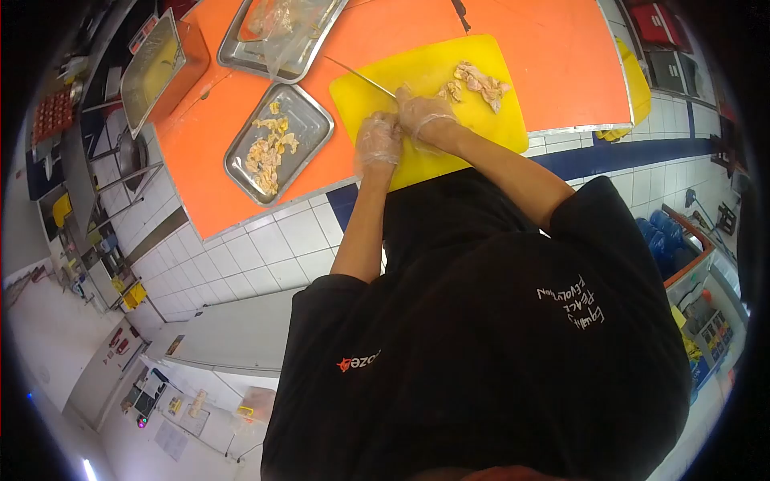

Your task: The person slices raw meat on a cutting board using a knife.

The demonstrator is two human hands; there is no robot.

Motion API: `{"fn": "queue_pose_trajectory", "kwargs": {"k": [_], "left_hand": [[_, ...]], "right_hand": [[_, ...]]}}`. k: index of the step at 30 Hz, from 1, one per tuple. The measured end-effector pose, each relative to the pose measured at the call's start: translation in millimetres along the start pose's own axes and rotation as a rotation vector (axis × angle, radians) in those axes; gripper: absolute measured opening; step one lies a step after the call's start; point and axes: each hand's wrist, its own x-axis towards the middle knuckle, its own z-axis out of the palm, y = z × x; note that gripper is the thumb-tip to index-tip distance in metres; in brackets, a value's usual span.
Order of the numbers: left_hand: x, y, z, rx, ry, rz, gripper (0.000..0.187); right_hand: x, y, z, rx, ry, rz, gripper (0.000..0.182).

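Note:
My right hand (425, 119), in a clear plastic glove, is closed around the handle of a knife (361, 78). The blade points up and left across a yellow cutting board (409, 64). Beside it, my gloved left hand (378, 144) rests at the board's left edge with its fingers curled; whatever they grip is hidden. Pale pieces of what looks like cooked meat (484, 84) lie on the board, beyond my right hand. Left of the board, a small metal tray (306, 152) holds small cut pieces (265, 160).
A larger metal tray (298, 74) with a clear plastic bag (282, 36) lies at the back of the orange table (561, 64). A deep metal container (180, 88) stands at the table's left end. The table's front edge runs close to my body.

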Motion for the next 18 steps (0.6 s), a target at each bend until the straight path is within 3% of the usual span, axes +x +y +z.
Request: {"fn": "queue_pose_trajectory", "kwargs": {"k": [3, 5, 8, 10, 12, 15, 18], "left_hand": [[-2, 7, -9, 0.043, -0.029, -0.067, 0.021], [0, 10, -13, 0.006, -0.017, -0.087, 0.022], [-4, 10, -10, -0.079, 0.024, -0.104, 0.022], [-9, -1, -4, -0.114, 0.07, -0.09, 0.022], [-24, -6, 0, -0.074, 0.202, -0.05, 0.023], [-40, 6, -6, 0.0, 0.143, -0.178, 0.024], [-40, 11, -4, 0.027, 0.169, -0.219, 0.022]], "right_hand": [[-43, 9, -15, 0.072, -0.218, 0.168, 0.029], [-94, 56, 15, -0.082, -0.091, 0.074, 0.029], [-155, 88, 22, -0.212, -0.222, 0.156, 0.03], [-169, 83, 2, -0.19, -0.342, 0.238, 0.037], [-171, 72, -12, -0.165, -0.307, 0.221, 0.038], [-169, 53, -14, -0.15, -0.222, 0.143, 0.037], [-152, 27, -23, -0.067, -0.389, 0.198, 0.034]]}}
